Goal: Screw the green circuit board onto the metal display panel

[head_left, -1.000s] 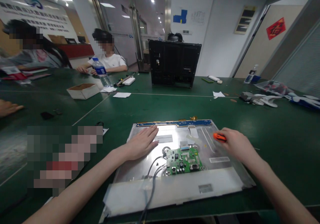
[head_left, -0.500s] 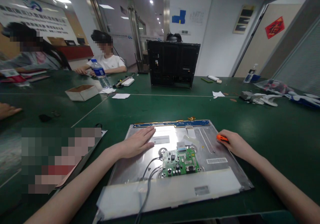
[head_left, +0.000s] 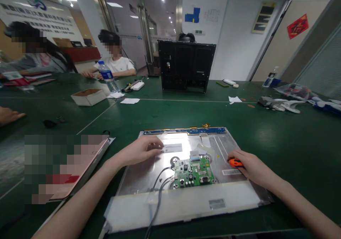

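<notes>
A silver display panel (head_left: 234,189) lies flat on the green table in front of me, back side up. A small green circuit board (head_left: 194,175) sits on its middle, with grey cables (head_left: 160,192) running off toward me. My left hand (head_left: 138,150) rests on the panel's upper left, its fingers curled down onto the metal and holding nothing. On the panel's right side my right hand (head_left: 250,166) is closed round an orange tool (head_left: 236,163), a short way from the circuit board.
A black monitor housing (head_left: 186,66) stands upright at the far side. A shallow white box (head_left: 89,96), a water bottle (head_left: 108,76) and paper scraps lie to the left. Other people sit at the far left. White and blue parts (head_left: 282,104) lie far right.
My right hand has drawn the orange tool nearer along the panel's right side, toward the circuit board. My left hand's flat fingers have curled and slid slightly back.
</notes>
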Demonstrator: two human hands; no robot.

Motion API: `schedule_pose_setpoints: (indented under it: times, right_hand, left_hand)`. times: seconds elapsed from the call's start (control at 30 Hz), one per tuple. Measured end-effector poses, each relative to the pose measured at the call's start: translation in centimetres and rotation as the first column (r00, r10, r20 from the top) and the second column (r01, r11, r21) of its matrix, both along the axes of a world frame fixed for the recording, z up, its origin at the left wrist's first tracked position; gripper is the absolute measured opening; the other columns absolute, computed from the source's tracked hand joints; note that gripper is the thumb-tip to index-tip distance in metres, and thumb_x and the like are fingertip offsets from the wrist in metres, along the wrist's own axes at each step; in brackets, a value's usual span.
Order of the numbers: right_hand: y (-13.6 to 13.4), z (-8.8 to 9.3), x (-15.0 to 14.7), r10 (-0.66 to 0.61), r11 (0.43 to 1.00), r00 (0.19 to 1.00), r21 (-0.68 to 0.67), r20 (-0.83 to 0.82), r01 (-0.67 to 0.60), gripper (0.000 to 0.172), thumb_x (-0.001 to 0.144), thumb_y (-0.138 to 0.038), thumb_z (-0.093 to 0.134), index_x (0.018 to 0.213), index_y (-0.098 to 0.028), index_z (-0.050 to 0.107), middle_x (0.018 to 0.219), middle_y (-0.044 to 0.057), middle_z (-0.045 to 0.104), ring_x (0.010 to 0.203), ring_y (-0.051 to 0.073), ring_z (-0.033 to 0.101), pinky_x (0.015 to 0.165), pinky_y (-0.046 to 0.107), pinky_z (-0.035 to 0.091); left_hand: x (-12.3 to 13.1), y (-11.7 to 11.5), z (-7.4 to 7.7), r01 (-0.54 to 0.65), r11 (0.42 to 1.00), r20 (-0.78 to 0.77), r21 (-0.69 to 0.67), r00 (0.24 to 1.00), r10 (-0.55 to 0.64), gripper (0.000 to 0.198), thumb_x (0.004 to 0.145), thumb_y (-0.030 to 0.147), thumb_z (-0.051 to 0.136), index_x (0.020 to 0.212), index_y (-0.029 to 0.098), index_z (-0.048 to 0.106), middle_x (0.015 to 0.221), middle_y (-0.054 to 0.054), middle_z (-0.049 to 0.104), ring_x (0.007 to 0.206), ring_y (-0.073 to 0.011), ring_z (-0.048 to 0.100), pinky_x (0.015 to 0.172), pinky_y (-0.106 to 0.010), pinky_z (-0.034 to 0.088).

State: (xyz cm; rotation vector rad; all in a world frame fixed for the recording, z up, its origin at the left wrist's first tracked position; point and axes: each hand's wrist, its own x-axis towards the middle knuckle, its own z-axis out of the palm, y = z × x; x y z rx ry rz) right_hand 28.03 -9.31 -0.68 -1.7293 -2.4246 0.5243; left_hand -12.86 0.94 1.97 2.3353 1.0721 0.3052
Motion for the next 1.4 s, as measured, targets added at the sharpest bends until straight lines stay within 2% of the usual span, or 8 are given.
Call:
schedule_pose_setpoints:
  times: [0.17, 0.27, 0.43, 0.53, 0.7, 0.97, 1.23, 1.4]
  right_hand:
    - [0.6, 0.6, -1.2, 0.043, 0.999, 0.999, 0.029, 0.015, -0.044, 0.043, 0.077, 0.007, 0.048, 0.107, -0.021, 0.061, 0.111, 0.007, 0.068, 0.105, 0.025, 0.068, 0.089, 0.039, 0.052]
    - [1.4, 0.6, -2.5, 0.091, 0.993, 0.996, 0.071, 0.003, -0.091, 0.042, 0.075, 0.008, 0.051, 0.104, -0.021, 0.061, 0.11, 0.007, 0.068, 0.1, 0.024, 0.068, 0.083, 0.036, 0.051]
    - [2.9, 1.3, -5.6, 0.187, 0.975, 0.982, 0.13, -0.03, -0.182, 0.04, 0.076, 0.006, 0.059, 0.105, -0.021, 0.063, 0.106, 0.005, 0.068, 0.09, 0.021, 0.066, 0.076, 0.032, 0.048]
    - [4.0, 2.4, -7.9, 0.238, 0.966, 0.971, 0.11, -0.028, -0.233, 0.033, 0.081, 0.003, 0.06, 0.103, -0.021, 0.066, 0.104, 0.005, 0.069, 0.087, 0.019, 0.065, 0.071, 0.029, 0.045]
    - [6.8, 3.6, -11.9, 0.316, 0.942, 0.949, 0.114, 0.006, -0.314, 0.023, 0.084, -0.003, 0.065, 0.1, -0.019, 0.069, 0.103, 0.007, 0.072, 0.089, 0.02, 0.064, 0.071, 0.028, 0.041]
    - [9.8, 3.8, -16.8, 0.418, 0.905, 0.908, 0.077, 0.011, -0.418, 0.009, 0.083, -0.019, 0.075, 0.091, -0.017, 0.071, 0.09, 0.006, 0.074, 0.078, 0.018, 0.06, 0.062, 0.025, 0.033]
    - [10.4, 2.6, -17.5, 0.443, 0.894, 0.896, 0.088, -0.04, -0.438, 0.02, 0.084, -0.009, 0.069, 0.102, -0.019, 0.074, 0.101, 0.006, 0.077, 0.088, 0.02, 0.065, 0.071, 0.026, 0.038]
    - [9.8, 2.7, -15.9, 0.406, 0.91, 0.909, 0.13, -0.092, -0.393, 0.02, 0.086, -0.011, 0.069, 0.104, -0.017, 0.074, 0.102, 0.008, 0.077, 0.09, 0.02, 0.067, 0.076, 0.027, 0.043]
  left_hand:
    - [0.3, -0.3, -0.3, -0.052, 0.999, 0.012, 0.01, 0.999, 0.052, 0.017, 0.086, 0.03, 0.06, 0.09, 0.018, 0.071, 0.085, -0.004, 0.072, 0.079, -0.0199, 0.063, 0.074, -0.031, 0.048]
    - [0.7, -0.6, 0.0, -0.044, 0.997, 0.007, -0.066, 0.999, 0.045, 0.017, 0.083, 0.032, 0.064, 0.085, 0.017, 0.072, 0.079, -0.004, 0.07, 0.073, -0.019, 0.061, 0.068, -0.03, 0.046]
    - [0.8, -1.4, 0.8, 0.093, 0.952, 0.0, -0.29, 0.995, -0.097, 0.017, 0.079, 0.034, 0.073, 0.078, 0.017, 0.074, 0.078, -0.002, 0.067, 0.07, -0.0171, 0.059, 0.064, -0.028, 0.044]
    - [0.8, -1.9, 1.0, 0.168, 0.925, 0.001, -0.341, 0.984, -0.178, 0.013, 0.075, 0.032, 0.078, 0.081, 0.02, 0.076, 0.087, -0.001, 0.064, 0.073, -0.0163, 0.058, 0.064, -0.027, 0.044]
    - [1.3, -2.4, 1.0, 0.205, 0.922, -0.03, -0.327, 0.973, -0.227, 0.014, 0.074, 0.034, 0.082, 0.08, 0.022, 0.077, 0.09, -0.001, 0.06, 0.078, -0.0172, 0.057, 0.065, -0.027, 0.044]
    - [1.6, -2.8, 0.5, 0.26, 0.938, 0.007, -0.228, 0.964, -0.266, 0.018, 0.08, 0.042, 0.08, 0.077, 0.024, 0.079, 0.086, -0.001, 0.06, 0.077, -0.0176, 0.057, 0.068, -0.028, 0.044]
    - [1.8, -2.8, 0.5, 0.277, 0.926, 0.052, -0.256, 0.961, -0.273, 0.008, 0.083, 0.03, 0.076, 0.078, 0.024, 0.078, 0.085, -0.001, 0.062, 0.083, -0.0183, 0.059, 0.077, -0.03, 0.045]
    - [1.9, -2.3, 0.2, 0.136, 0.967, 0.079, -0.215, 0.989, -0.122, 0.016, 0.088, 0.032, 0.064, 0.082, 0.019, 0.072, 0.085, -0.001, 0.065, 0.078, -0.0175, 0.059, 0.07, -0.028, 0.045]
